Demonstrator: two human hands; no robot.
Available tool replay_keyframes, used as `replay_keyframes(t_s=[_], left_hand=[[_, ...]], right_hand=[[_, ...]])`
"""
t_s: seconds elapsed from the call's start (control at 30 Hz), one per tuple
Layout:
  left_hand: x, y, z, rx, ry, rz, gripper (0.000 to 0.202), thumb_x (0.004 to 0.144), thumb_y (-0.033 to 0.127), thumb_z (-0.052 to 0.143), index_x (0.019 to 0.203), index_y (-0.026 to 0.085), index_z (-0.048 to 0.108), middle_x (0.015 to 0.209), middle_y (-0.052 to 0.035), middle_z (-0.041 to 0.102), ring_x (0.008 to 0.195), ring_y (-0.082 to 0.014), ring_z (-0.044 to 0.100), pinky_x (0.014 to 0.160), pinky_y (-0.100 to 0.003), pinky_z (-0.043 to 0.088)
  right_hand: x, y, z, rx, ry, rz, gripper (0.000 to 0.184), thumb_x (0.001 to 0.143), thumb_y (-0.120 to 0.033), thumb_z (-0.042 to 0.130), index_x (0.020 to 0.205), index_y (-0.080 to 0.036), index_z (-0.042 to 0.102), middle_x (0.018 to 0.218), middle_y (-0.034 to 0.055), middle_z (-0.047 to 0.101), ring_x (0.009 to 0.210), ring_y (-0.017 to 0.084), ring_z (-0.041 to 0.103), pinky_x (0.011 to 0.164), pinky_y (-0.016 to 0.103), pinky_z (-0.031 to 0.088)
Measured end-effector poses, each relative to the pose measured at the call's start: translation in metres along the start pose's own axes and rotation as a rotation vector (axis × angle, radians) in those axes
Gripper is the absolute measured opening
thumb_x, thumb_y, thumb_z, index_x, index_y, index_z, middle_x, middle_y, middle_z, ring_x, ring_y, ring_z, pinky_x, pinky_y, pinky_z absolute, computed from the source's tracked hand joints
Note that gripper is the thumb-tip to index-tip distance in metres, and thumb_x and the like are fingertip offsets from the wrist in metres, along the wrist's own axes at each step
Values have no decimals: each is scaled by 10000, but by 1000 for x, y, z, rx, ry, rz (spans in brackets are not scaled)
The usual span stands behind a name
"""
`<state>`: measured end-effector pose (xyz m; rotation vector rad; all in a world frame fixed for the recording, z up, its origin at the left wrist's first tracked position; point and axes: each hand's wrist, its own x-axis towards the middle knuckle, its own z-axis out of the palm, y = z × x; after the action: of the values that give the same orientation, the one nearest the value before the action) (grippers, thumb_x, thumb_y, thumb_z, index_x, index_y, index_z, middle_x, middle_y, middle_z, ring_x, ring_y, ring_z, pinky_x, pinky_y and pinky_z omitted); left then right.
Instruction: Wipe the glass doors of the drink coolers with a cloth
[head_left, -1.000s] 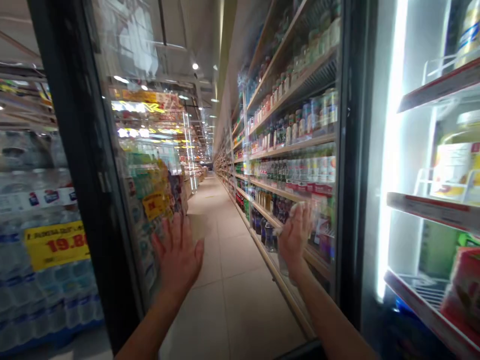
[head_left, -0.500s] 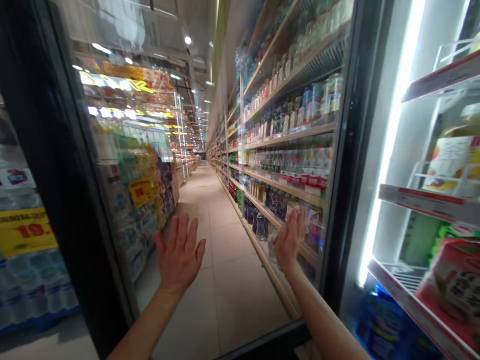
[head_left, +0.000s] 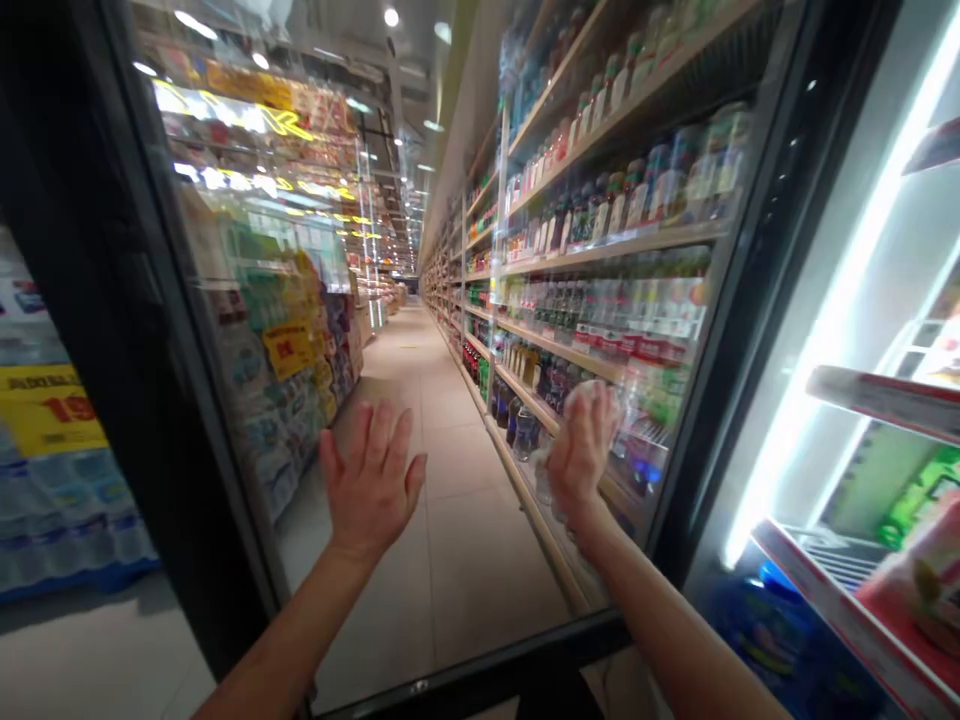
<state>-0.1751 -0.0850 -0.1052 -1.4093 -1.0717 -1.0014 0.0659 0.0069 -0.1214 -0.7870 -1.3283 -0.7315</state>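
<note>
A glass door (head_left: pixel 465 610) in a black frame stands before me, with shelves and an aisle showing in or through its pane. My left hand (head_left: pixel 371 485) lies flat against the glass, fingers spread, holding nothing. Farther right, my right hand (head_left: pixel 581 450) presses a crumpled white cloth (head_left: pixel 598 393) to the pane. Parts of the cloth stick out above the fingers and beside the palm; the rest is hidden under the hand.
At right is a lit fridge with wire shelves, a shelf edge with a price strip (head_left: pixel 885 395) and a blue container (head_left: pixel 772 620). Left of the door frame (head_left: pixel 112 260), packs of bottled water (head_left: pixel 75 510) are stacked under a yellow price sign (head_left: pixel 52 410).
The door's right edge and the fridge have shifted right in view. My left hand sits slightly higher and farther right; my right hand is a little higher, with more of the cloth showing.
</note>
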Motion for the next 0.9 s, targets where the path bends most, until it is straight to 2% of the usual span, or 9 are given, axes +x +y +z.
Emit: replay_keyframes(t_s=[0.07,0.13,0.3,0.37,0.43,0.6,0.7,0.8,0.9], left_hand=[[1,0,-1,2,-1,5,719,824,253,554,1440,192,188,1464,-112,313,1400,-193,146,1151,-443,25],[1,1,-3,2,-12,4,720,821,251,561,1438,184,195,1467,-111,305,1403,-186,133,1153,-438,24],[0,3,-5,-23,-15,-2,716,819,256,568,1433,177,208,1472,-100,282,1402,-185,135,1154,-439,21],[0,5,-6,-45,-11,-11,693,824,256,561,1427,177,227,1474,-86,266,1400,-189,145,1153,-441,20],[0,7,-6,-79,3,-43,654,832,247,549,1415,184,261,1468,-71,271,1396,-189,165,1153,-441,27],[-2,9,-7,-182,20,-87,569,847,229,528,1382,180,339,1426,-67,361,1387,-176,205,1156,-431,39],[-6,8,-8,-236,26,-81,518,868,221,489,1363,129,368,1395,-91,413,1384,-177,218,1156,-433,44],[-10,6,-9,-272,23,-81,500,854,189,505,1338,111,406,1374,-97,446,1380,-182,231,1155,-428,58],[-13,4,-10,-319,24,-86,480,845,163,505,1317,109,436,1363,-92,461,1378,-181,239,1154,-423,65]], right_hand=[[-9,-24,1,68,-128,-248,590,873,-158,386,1434,-282,250,1456,72,369,1388,241,238,1115,528,215],[-9,-17,-1,74,-158,-332,601,866,-143,393,1427,-307,254,1442,52,396,1384,219,254,1124,505,214],[44,77,-9,-100,134,188,527,919,-305,303,1408,-111,329,1429,175,379,1363,286,289,1093,533,262],[65,82,-9,-95,162,245,533,923,-318,296,1407,-96,324,1431,167,376,1355,302,302,1085,564,265],[70,51,-5,-51,102,108,517,920,-276,319,1422,-158,299,1461,115,343,1370,298,271,1087,586,248],[20,-89,4,106,-175,-305,602,878,-138,378,1443,-277,226,1524,13,217,1398,258,199,1140,525,162],[1,-123,4,165,-307,-490,539,906,-182,338,1436,-238,255,1534,-12,172,1391,222,228,1168,445,117],[22,-84,4,104,-214,-521,571,900,-154,357,1445,-259,219,1528,-24,195,1386,214,245,1162,459,141],[78,1,1,-23,-50,-203,561,913,-163,335,1451,-250,200,1511,47,250,1391,275,220,1121,533,201]])
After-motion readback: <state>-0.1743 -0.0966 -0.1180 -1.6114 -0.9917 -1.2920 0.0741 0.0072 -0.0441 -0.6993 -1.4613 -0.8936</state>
